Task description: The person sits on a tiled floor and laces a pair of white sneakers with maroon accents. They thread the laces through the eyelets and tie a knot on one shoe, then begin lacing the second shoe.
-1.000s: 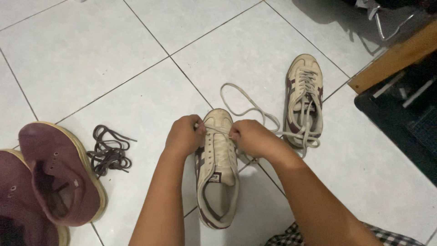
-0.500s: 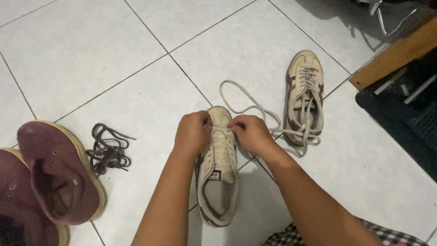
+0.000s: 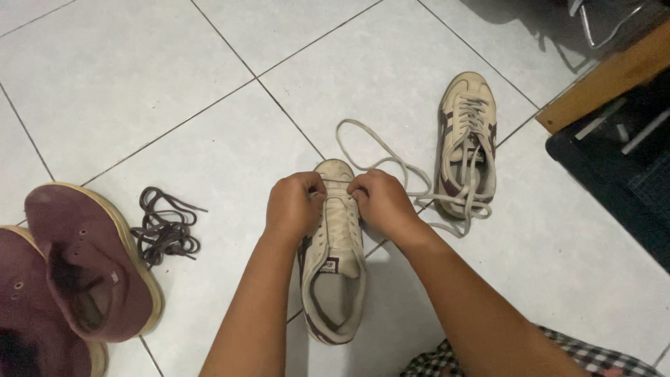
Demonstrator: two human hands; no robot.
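- Left hand [image 3: 293, 204] and right hand [image 3: 379, 201] each pinched the lace [image 3: 340, 182] across the sneaker [image 3: 333, 258].
- Sneaker's long axis ran between them, toe away.
- Both equally near.

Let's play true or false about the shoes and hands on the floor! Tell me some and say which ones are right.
1. Both hands, the left hand and the right hand, are at the toe end of the cream sneaker. True.
2. The second cream sneaker has no laces in it. False: it is laced, with loose ends trailing.
3. A dark lace lies in a heap beside the maroon shoe. True.
4. The maroon shoe is fully laced. False: its eyelets are empty.
5. The floor is carpet. False: it is pale tile.
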